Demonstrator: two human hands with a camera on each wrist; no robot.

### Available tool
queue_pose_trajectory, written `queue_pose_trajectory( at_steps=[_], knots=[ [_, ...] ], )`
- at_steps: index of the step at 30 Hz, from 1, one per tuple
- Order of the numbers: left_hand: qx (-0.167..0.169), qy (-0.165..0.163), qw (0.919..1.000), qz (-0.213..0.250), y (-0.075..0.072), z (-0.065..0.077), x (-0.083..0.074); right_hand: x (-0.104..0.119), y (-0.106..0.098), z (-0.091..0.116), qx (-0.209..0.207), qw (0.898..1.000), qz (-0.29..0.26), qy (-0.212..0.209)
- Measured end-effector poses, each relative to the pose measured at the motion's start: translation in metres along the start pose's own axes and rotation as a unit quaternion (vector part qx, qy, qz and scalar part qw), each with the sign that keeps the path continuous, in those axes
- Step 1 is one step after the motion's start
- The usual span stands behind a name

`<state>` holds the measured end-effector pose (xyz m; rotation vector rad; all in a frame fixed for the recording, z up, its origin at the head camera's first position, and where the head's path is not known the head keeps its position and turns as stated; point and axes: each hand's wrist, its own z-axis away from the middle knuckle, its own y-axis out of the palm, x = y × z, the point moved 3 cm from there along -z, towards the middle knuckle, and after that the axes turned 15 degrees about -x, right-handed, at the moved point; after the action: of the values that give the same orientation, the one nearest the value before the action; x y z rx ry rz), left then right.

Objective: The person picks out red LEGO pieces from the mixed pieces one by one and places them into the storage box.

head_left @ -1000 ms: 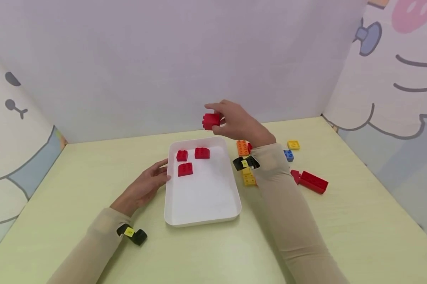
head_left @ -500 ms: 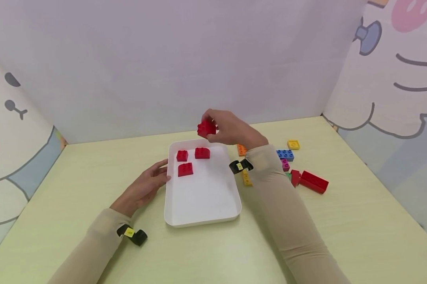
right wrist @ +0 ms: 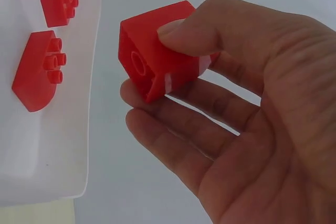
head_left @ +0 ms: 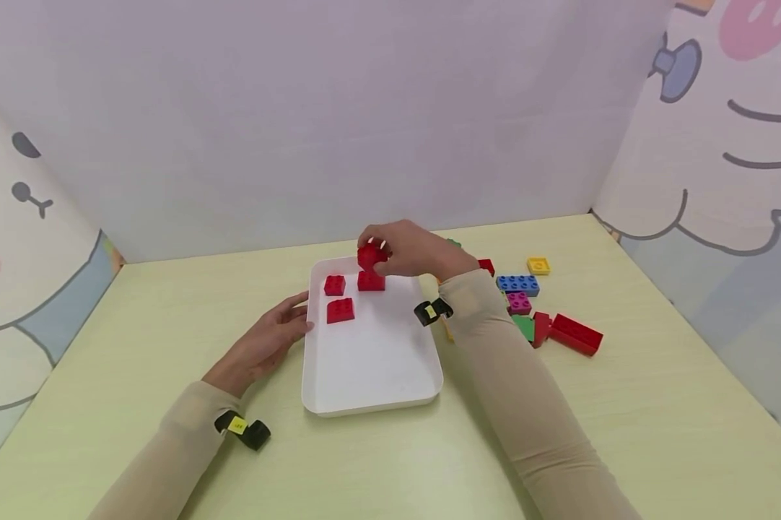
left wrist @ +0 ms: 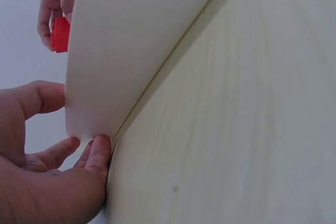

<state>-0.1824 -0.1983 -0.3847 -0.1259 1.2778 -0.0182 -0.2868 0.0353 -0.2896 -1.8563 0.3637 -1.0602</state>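
My right hand pinches a red toy brick between thumb and fingers, held over the far end of a white tray. The right wrist view shows this brick's hollow underside. Below it in the head view, a red brick with a rounded end lies in the tray. Two more red bricks, a small square one and another rounded one, lie towards the tray's left side. My left hand rests its fingertips against the outside of the tray's left wall, thumb and fingers spread.
Right of the tray, partly hidden by my right arm, several loose bricks lie on the table: blue, magenta, green, yellow and a long red one. A pale wall cloth stands behind the table.
My right hand has moved left and down with the red brick, which has turned in its fingers, to over the tray's far end. More loose bricks show beside the arm. The left hand stays still.
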Motion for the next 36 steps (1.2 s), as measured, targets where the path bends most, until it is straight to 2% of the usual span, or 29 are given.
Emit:
queue_pose_trajectory(
  at_steps=[4,10,17,24,36],
  knots=[
    [0.000,0.002,1.0000,0.000,0.001,0.000,0.000,-0.001,0.007,0.000,0.016,1.000,-0.004,0.019],
    [0.002,0.001,1.0000,0.003,0.000,-0.001,0.000,0.000,0.015,0.000,0.041,0.998,0.043,0.021],
    [0.003,0.004,1.0000,0.007,0.000,-0.002,0.001,0.001,0.025,0.002,0.071,0.996,0.048,0.038],
    [0.002,0.002,1.0000,0.007,0.000,-0.002,0.002,0.001,0.038,0.002,0.089,0.991,0.076,0.062],
    [0.005,0.004,0.9999,0.008,0.000,-0.002,0.001,0.004,0.051,0.002,0.106,0.987,0.109,0.054]
  ],
)
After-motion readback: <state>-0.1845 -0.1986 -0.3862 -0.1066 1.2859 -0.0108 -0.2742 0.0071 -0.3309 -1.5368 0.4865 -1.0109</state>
